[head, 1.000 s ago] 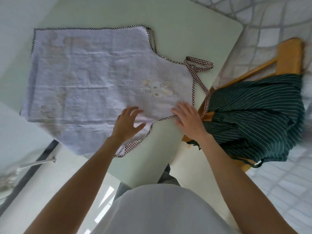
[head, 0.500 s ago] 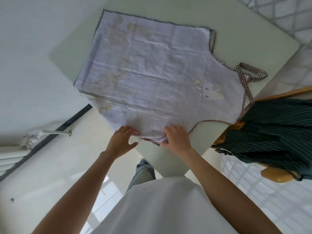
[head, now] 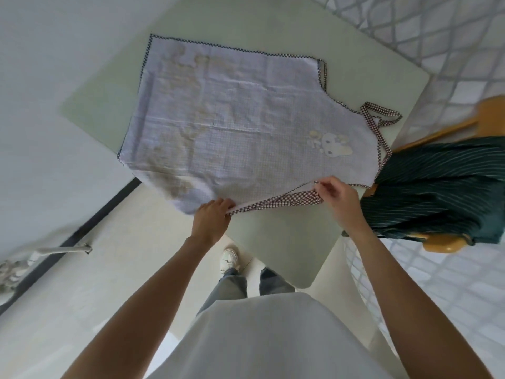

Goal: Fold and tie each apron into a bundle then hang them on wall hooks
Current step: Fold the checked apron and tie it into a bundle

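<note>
Task barely begun: the lavender gingham apron [head: 240,127] lies flat and unfolded on the counter [head: 287,236]; a green striped apron [head: 437,192] waits on the chair beside it. Since the earlier frame, my left hand [head: 211,220] and right hand [head: 337,199] have lifted the near checked waist tie [head: 276,202], fingers pinching each end.

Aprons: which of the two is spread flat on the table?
The pale checked apron with the rabbit patch; the dark green striped apron hangs crumpled over the wooden chair instead.
</note>
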